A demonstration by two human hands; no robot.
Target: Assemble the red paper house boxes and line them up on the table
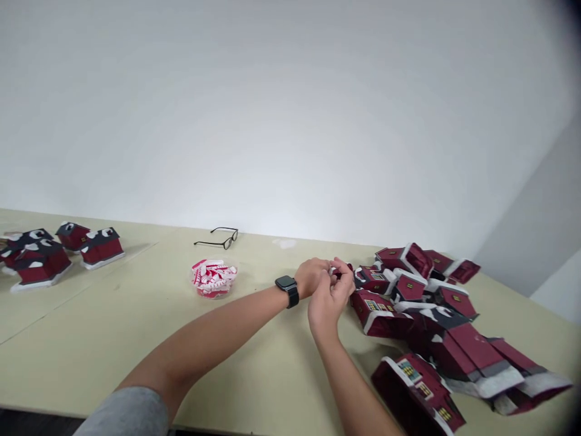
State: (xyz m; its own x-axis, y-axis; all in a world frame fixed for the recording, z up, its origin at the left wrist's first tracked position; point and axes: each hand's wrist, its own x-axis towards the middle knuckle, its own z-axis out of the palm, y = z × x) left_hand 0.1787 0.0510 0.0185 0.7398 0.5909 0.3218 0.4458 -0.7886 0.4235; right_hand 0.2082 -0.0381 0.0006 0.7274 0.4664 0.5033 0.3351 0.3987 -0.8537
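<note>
My left hand (314,275), with a black watch on its wrist, and my right hand (329,297) meet just left of a pile of miniature houses (463,351). Fingers of both are curled around a dark red miniature house (349,266). Only small bits of it show, so its side and angle cannot be made out. The piled houses have dark red walls, grey roofs, white snow-like edges and yellow windows. Many lie tipped over, some with their hollow undersides showing. The nearest of them almost touch my right fingertips.
Left of my hands stands a clear round tub (213,295) of red-and-white striped pieces. Black-framed glasses (229,240) lie behind it. Several upright houses (103,248) with white bases stand at the far left of the pale table (149,315). A white wall rises behind.
</note>
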